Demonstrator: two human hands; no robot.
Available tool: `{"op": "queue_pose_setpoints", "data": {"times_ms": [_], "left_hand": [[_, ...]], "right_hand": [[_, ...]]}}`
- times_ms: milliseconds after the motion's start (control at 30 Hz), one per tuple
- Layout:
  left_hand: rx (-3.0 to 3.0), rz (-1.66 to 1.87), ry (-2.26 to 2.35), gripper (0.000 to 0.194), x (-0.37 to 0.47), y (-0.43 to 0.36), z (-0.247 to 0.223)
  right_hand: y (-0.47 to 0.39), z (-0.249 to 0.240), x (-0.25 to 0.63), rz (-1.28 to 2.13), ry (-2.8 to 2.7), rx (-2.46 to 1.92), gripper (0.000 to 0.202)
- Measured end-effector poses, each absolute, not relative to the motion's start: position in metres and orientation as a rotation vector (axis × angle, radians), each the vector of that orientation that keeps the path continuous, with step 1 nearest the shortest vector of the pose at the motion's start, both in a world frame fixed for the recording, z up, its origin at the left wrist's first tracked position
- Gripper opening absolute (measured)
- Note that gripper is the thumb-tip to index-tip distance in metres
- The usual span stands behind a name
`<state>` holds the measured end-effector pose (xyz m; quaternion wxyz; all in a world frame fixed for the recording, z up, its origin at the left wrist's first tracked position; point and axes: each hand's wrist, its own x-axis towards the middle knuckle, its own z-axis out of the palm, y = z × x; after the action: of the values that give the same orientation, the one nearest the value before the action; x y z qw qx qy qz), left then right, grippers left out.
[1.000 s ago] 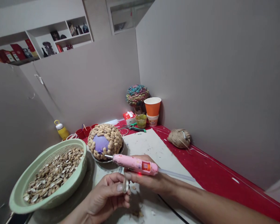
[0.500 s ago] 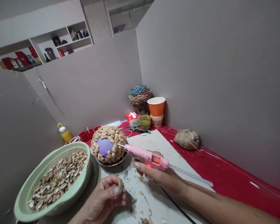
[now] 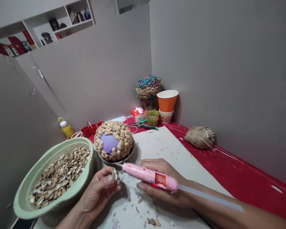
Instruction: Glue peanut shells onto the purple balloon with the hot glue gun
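Note:
My left hand (image 3: 102, 187) pinches a peanut shell half (image 3: 114, 174) between thumb and fingers, its hollow side showing. In my right hand (image 3: 164, 184) is a pink glue gun (image 3: 143, 175), with a clear glue stick (image 3: 212, 197) poking from its back end and a red light glowing on its side. The gun's metal tip is just above the shell half, near the fingers of my left hand. Behind them a purple balloon (image 3: 109, 143), largely covered in peanut shells (image 3: 124, 136), rests on a round metal dish (image 3: 131, 154).
A green basket (image 3: 91, 159) of peanut shells stands at left. Shell scraps (image 3: 152, 221) litter the grey board (image 3: 181, 152). Toward the back are green-handled pliers (image 3: 147, 126), paper cups (image 3: 167, 103), a colourful tree-shaped craft (image 3: 149, 87), a twine ball (image 3: 200, 137) and a yellow bottle (image 3: 66, 128).
The glue gun's tip has moved from beside the shell-covered balloon down and left to the shell half. My left hand has shifted slightly left and up, turning the shell's hollow into view.

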<state>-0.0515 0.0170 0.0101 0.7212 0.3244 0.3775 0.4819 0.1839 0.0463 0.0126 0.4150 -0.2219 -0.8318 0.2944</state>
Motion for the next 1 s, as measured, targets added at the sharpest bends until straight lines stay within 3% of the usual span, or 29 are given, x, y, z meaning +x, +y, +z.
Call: {"op": "queue_pose_setpoints", "data": {"times_ms": [1000], "left_hand": [[0.858, 1.102, 0.896, 0.016, -0.054, 0.019, 0.009]], "right_hand": [[0.049, 0.0, 0.18, 0.473, -2.281, -0.538, 0.029]]}}
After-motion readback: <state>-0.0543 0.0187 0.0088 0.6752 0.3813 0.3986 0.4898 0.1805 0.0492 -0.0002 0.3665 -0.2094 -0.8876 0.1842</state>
